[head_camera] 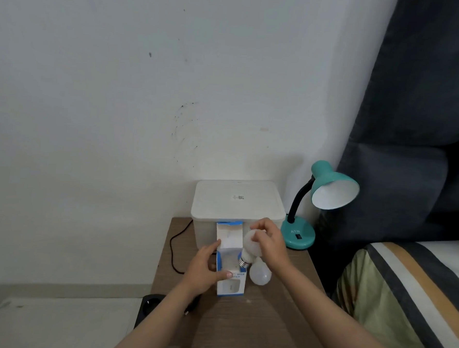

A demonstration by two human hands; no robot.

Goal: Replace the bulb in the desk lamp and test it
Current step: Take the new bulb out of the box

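Observation:
A teal desk lamp (326, 196) stands at the back right of the wooden bedside table (267, 324), its shade tilted toward me with no bulb visible inside. My left hand (203, 271) grips a white and blue bulb box (229, 284) with its top flap open. My right hand (268, 240) holds a white bulb (248, 249) by its globe, the metal screw base pointing down at the box's opening. A second white bulb (259, 275) lies on the table just right of the box.
A white lidded plastic container (238, 201) sits against the wall behind the box. A black cord (174, 248) runs down the table's left side to a black power strip (147, 308) on the floor. A bed with a striped cover (417, 293) borders the right.

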